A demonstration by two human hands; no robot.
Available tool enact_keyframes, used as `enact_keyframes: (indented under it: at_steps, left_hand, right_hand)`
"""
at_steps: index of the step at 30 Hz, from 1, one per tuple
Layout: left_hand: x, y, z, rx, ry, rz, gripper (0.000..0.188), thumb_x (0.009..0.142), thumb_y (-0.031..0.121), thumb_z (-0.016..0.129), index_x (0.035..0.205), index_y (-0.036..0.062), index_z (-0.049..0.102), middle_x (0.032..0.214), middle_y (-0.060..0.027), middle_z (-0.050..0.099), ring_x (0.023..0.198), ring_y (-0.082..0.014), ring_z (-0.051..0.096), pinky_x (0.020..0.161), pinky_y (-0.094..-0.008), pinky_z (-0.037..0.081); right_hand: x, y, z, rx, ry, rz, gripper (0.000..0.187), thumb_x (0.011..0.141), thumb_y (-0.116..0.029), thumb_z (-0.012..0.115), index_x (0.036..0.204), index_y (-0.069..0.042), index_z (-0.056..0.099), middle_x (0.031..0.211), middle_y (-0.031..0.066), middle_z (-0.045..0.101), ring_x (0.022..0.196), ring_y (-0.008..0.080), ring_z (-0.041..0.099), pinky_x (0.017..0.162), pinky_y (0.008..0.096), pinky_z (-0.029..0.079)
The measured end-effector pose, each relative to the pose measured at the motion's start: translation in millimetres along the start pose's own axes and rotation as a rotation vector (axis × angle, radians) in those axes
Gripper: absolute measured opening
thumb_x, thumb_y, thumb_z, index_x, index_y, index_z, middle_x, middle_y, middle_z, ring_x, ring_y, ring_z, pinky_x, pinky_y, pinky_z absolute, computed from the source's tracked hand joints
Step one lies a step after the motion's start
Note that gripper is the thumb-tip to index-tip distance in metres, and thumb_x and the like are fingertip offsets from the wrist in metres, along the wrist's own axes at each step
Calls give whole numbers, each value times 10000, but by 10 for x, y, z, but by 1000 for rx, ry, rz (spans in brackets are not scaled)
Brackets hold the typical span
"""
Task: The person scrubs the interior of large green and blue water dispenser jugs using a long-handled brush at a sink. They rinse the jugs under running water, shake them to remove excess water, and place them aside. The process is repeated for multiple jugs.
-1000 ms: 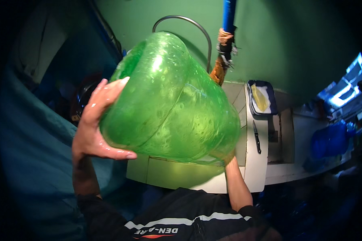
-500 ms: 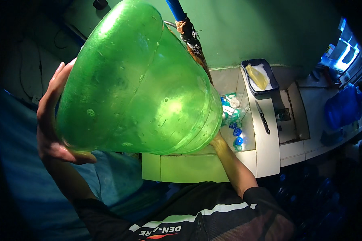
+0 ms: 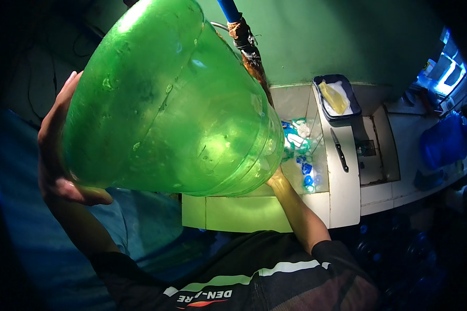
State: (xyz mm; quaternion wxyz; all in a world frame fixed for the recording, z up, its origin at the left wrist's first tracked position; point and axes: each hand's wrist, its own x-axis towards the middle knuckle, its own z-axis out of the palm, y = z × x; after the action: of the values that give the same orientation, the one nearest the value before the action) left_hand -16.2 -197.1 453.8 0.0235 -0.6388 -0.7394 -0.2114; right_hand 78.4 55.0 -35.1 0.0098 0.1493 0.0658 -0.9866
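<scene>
A large green see-through plastic water jug is held up in the air, tilted, with its broad end toward the upper left. It has water drops and specks on its wall. My left hand grips the broad end from the left side, the thumb below and the fingers along the far edge. At the narrower lower right end, my right hand meets the jug. Only its wrist side shows there; the fingers are hidden by the jug, as is the jug's mouth.
Below lies a tiled sink with blue and green caps and plastic scraps. On its right ledge rest a black-handled knife and a dark basin of suds with a yellow cloth. A wrapped pipe rises behind. A blue jug stands right.
The green jug has shifted a little left and slightly up, and my left hand has moved left with it. My right forearm has moved slightly along. The knife and basin stay put.
</scene>
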Motion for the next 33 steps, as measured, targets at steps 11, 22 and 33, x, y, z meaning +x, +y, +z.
enact_keyframes:
  at_steps: [11,22,33]
  left_hand:
    - [113,58,23,88,31,43,1420,507,792,812,1468,-130,320,1458,-271,462,1366,-342,460,1155,-438,332]
    - [406,444,79,564,-135,129,1337,501,913,681,1417,-38,472,1368,-244,562,1291,-371,541,1155,-616,257]
    - [-622,-804,1514,-708,340,-545,717,974,510,477,1435,-37,437,1376,-200,550,1291,-304,520,1136,-465,329]
  right_hand:
    - [-39,18,165,23,58,16,454,984,-421,561,1266,-67,599,1193,92,644,1081,241,639,941,409,547]
    - [49,289,251,58,-80,99,400,985,-367,565,1251,-72,609,1128,90,667,1065,247,647,925,416,557]
    - [-501,-524,-447,289,275,-462,325,950,-280,608,1195,-70,648,1078,63,686,1062,206,633,944,399,523]
